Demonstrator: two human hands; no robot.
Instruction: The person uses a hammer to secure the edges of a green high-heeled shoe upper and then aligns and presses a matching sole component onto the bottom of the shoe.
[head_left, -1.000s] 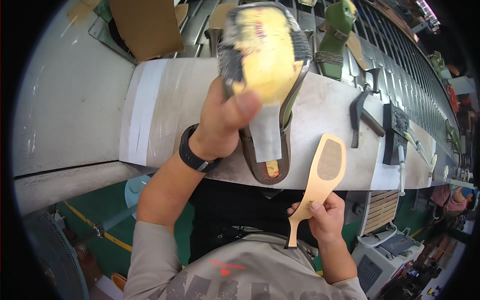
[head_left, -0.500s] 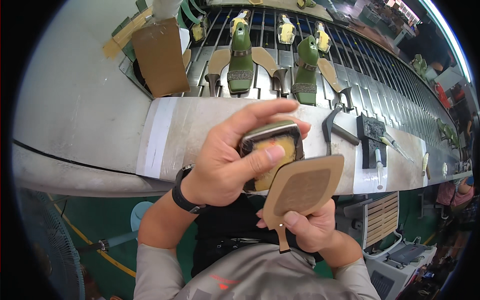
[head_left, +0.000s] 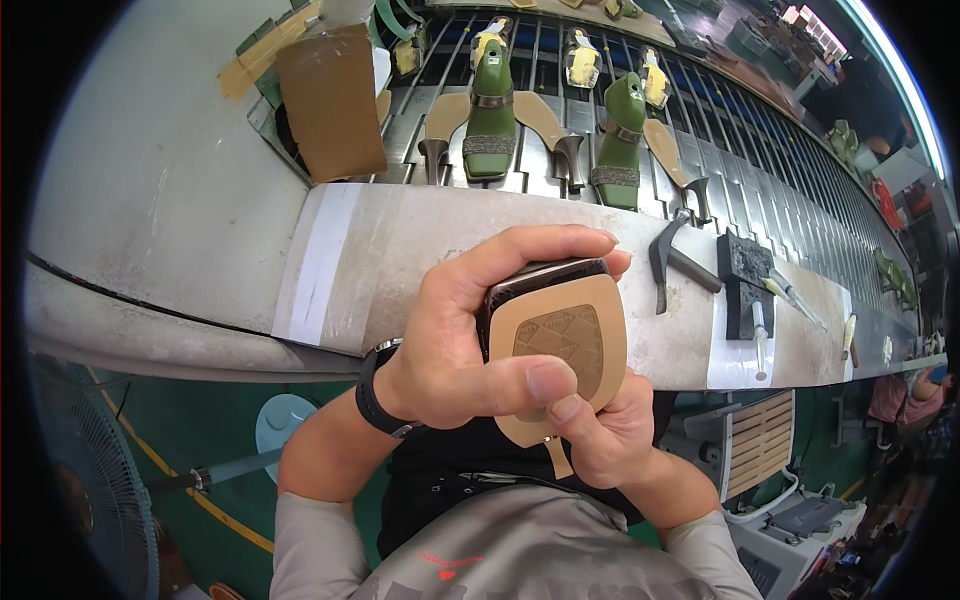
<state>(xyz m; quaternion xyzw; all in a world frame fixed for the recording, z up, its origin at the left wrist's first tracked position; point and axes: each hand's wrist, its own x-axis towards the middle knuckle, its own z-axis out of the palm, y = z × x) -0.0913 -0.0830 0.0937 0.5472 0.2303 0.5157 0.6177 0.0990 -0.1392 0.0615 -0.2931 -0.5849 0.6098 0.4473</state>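
My left hand (head_left: pixel 445 335) wraps round a lasted shoe (head_left: pixel 545 275), its dark front rim showing at the top and its underside hidden. Over that underside lies a tan shoe sole (head_left: pixel 610 310) with a brown textured oval in its middle. My left thumb presses on the sole's face. At the sole's narrow end, my right hand (head_left: pixel 615 430) grips the edge, thumb on top and touching the left thumb. The fingers behind the sole are hidden. Whether sole and shoe touch all round, I cannot tell.
Beyond the bench edge (head_left: pixel 400 215), green sandals (head_left: pixel 490 130) and loose heeled soles (head_left: pixel 446 115) rest on a metal slatted conveyor (head_left: pixel 640 150). A hammer (head_left: pixel 690 265), a black block (head_left: pixel 740 270) and brushes (head_left: pixel 795 298) lie right. Cardboard (head_left: pixel 330 105) stands far left; a fan (head_left: pixel 110 490) stands near left.
The sole has moved up and left, turned upright, and now covers the shoe's yellow underside. My left thumb has shifted from that underside onto the sole. My right hand moved along with it.
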